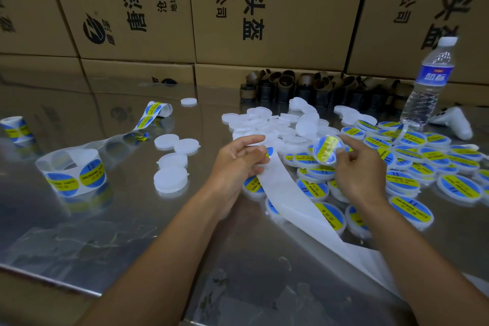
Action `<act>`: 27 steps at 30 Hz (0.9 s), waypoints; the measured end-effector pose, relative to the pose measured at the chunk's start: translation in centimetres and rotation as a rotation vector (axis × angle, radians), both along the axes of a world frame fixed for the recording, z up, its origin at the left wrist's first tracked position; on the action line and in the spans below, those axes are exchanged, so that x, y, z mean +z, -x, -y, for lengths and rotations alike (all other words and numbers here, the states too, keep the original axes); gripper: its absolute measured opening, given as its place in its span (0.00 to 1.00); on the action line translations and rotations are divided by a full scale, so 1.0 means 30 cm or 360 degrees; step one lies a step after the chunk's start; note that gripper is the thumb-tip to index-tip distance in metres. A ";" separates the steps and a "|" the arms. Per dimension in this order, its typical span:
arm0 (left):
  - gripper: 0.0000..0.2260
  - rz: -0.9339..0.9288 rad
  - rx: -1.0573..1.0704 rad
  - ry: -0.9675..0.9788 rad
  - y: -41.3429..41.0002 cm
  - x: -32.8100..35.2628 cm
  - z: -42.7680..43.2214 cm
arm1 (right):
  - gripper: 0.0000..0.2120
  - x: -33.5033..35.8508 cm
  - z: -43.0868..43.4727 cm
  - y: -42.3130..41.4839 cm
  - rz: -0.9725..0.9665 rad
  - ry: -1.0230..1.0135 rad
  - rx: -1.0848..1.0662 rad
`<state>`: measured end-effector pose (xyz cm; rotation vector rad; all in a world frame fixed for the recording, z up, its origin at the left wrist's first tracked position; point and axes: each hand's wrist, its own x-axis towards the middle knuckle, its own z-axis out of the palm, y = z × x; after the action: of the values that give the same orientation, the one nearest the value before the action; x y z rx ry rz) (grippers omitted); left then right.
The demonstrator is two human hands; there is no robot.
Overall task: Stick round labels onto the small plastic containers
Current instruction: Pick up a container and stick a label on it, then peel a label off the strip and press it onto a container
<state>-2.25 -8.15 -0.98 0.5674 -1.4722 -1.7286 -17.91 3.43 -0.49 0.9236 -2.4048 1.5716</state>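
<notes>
My left hand [239, 160] pinches the white backing strip [296, 198] near its top end, where a blue and yellow round label shows at my fingertips. The strip trails down toward me over the table. My right hand [357, 167] grips a small round plastic container [327, 149] with a blue and yellow label on its face, tilted up just right of the left hand. Several unlabelled white containers [272, 124] are heaped behind my hands. Several labelled containers [412, 164] lie spread to the right and under the strip.
A label roll [74, 172] stands at left, its strip running to a curled end [156, 111]; another roll [16, 128] is at far left. Loose white containers [172, 164] lie centre-left. A water bottle [431, 79], brown cardboard cores [304, 87], a white controller [455, 122] and stacked cartons [264, 8] stand behind.
</notes>
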 end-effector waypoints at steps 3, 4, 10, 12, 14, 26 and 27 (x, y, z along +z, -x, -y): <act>0.09 0.0009 0.0016 0.0002 -0.004 0.000 -0.002 | 0.18 -0.010 -0.001 0.007 -0.0011 -0.0194 -0.0091; 0.09 0.0010 0.0020 0.0000 -0.005 0.000 -0.002 | 0.19 -0.011 0.001 0.004 -0.0011 -0.0221 -0.0108; 0.08 0.0012 0.0036 -0.0001 -0.006 0.002 -0.004 | 0.14 -0.014 0.001 0.000 -0.0067 -0.0395 -0.0197; 0.09 0.0027 0.0042 0.0006 -0.006 0.002 -0.006 | 0.14 -0.014 -0.003 -0.003 -0.0117 -0.0445 -0.0222; 0.09 0.0041 0.0058 0.0011 -0.007 0.004 -0.007 | 0.14 -0.012 -0.006 -0.005 -0.0152 -0.0431 -0.0234; 0.13 0.0247 0.0376 0.0314 -0.099 0.026 0.030 | 0.12 0.020 -0.010 -0.076 -0.0315 0.0082 0.0054; 0.12 0.0285 0.0439 0.0378 -0.124 0.027 0.047 | 0.11 0.016 -0.008 -0.079 -0.0310 0.0082 0.0076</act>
<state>1.47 -9.55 -0.18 0.7729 -1.6115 -1.2975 -15.54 3.68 0.00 1.0772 -2.2157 1.4756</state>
